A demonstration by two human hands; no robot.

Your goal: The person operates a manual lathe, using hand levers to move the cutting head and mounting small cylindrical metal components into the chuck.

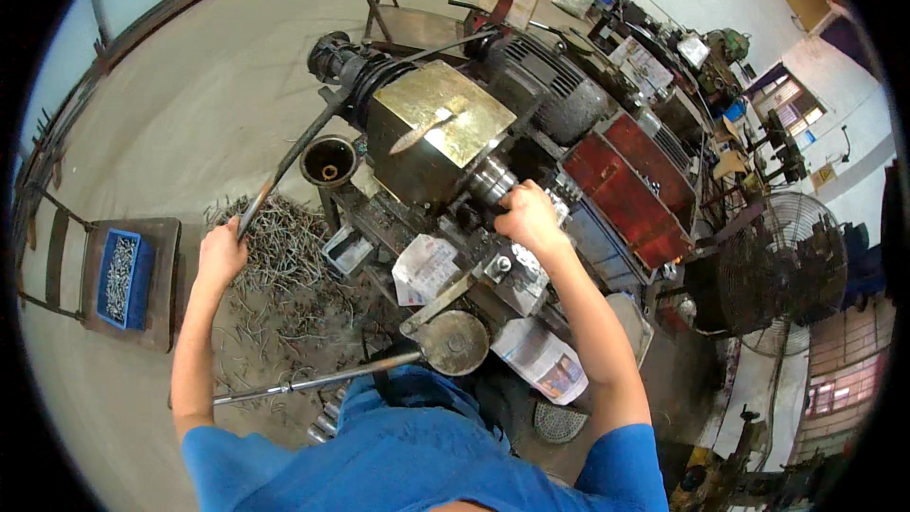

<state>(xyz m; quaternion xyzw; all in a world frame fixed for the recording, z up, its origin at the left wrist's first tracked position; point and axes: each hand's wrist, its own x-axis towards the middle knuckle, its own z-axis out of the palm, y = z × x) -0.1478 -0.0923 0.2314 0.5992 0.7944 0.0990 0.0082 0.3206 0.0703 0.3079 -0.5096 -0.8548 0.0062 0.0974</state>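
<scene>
My left hand [224, 251] is wrapped round the end of a long metal lever [284, 169] that slants up to the back of a small lathe-like machine. At the round steel spindle nose [493, 177], my right hand [529, 217] is closed, its fingertips against or just in front of the metal. Whatever those fingers hold, if anything, is hidden. Behind the spindle sits the machine's boxy housing [417, 166] with a brassy, oily top cover [474, 123]. A brush-like tool with a wooden handle [417, 136] lies on that cover.
Curled metal shavings [284, 256] pile on the floor at left. A blue bin [140, 294] of small metal parts rests on a cart [167, 256]. A second bar [313, 385] crosses before me. Right are a red metal tray [626, 192] and a large fan [782, 265].
</scene>
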